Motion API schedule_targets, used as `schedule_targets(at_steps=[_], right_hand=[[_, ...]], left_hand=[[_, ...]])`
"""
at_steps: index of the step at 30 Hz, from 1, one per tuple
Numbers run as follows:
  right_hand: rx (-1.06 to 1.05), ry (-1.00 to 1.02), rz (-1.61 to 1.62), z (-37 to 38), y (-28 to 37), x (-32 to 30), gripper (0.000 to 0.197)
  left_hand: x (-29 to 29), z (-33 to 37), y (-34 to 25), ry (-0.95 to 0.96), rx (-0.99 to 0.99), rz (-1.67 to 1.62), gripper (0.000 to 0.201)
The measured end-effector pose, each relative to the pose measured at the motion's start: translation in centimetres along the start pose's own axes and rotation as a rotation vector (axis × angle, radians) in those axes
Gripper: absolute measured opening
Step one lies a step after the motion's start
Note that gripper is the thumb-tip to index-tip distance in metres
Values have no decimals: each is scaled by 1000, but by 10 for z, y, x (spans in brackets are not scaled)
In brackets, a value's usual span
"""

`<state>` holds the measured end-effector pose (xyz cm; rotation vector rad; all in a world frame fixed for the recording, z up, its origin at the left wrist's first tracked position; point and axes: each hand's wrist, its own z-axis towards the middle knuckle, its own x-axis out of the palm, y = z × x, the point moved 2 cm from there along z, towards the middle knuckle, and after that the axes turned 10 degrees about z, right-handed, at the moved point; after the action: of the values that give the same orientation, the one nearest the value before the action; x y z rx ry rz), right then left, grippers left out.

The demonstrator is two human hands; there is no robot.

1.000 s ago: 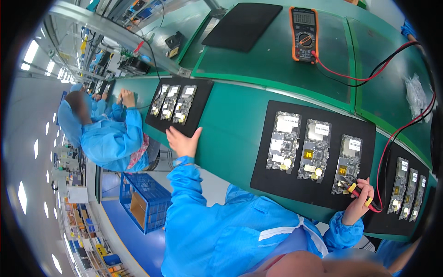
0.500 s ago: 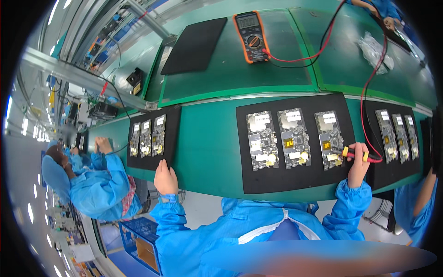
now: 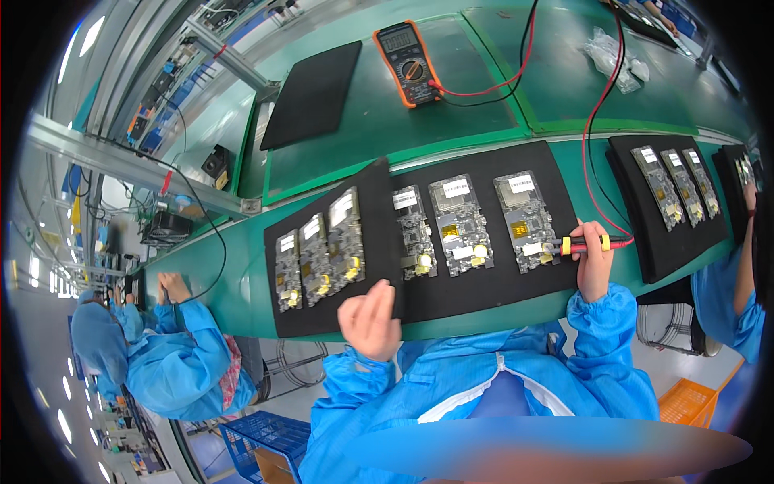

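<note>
My left hand [image 3: 371, 321] is closed at the lower right corner of a black mat [image 3: 383, 242] carrying three circuit boards [image 3: 345, 234]. This mat is tilted, its right side raised and overlapping a second black mat [image 3: 451, 302] in front of me. On that second mat lie three more circuit boards [image 3: 459, 222]; the raised mat partly covers the leftmost. My right hand [image 3: 593, 256] grips a pair of test probes [image 3: 576, 244], red and black with yellow bands. Their tips are at the lower right edge of the rightmost board [image 3: 522, 214]; contact cannot be made out.
An orange-framed multimeter [image 3: 409, 64] lies on the green bench beyond, its leads looping to the probes. Near it are a bare black mat [image 3: 313, 93] and clear plastic bags [image 3: 613, 60]. Another board-laden mat [image 3: 669, 218] lies right. A co-worker [image 3: 173, 347] sits left.
My left hand has moved right, bringing the left mat against and over the middle one and tilting it. The right hand still holds the probes by the rightmost board. The whole view has shifted.
</note>
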<state>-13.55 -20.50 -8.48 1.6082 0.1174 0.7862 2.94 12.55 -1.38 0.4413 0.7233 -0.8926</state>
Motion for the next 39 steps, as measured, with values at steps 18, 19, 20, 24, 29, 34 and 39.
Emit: schedule_targets(at_steps=[18,19,20,24,29,34,39], right_hand=[[188,54,229,4,-4,-12,24],[175,50,227,4,-2,-12,24],[167,8,221,4,-2,-11,24],[197,24,193,3,4,-5,24],[205,56,113,-12,20,9,24],[392,409,90,-27,26,46,24],[422,557,140,-35,21,80,27]], left_hand=[[43,39,-71,411,94,-616,40],[41,34,-44,317,-41,-460,38],[40,27,-11,215,-225,-292,36],[51,-12,128,287,-807,87,46],[62,-56,189,537,-1046,-266,51],[51,-44,182,602,-1073,-448,47],[46,-34,173,452,-1009,-916,44]])
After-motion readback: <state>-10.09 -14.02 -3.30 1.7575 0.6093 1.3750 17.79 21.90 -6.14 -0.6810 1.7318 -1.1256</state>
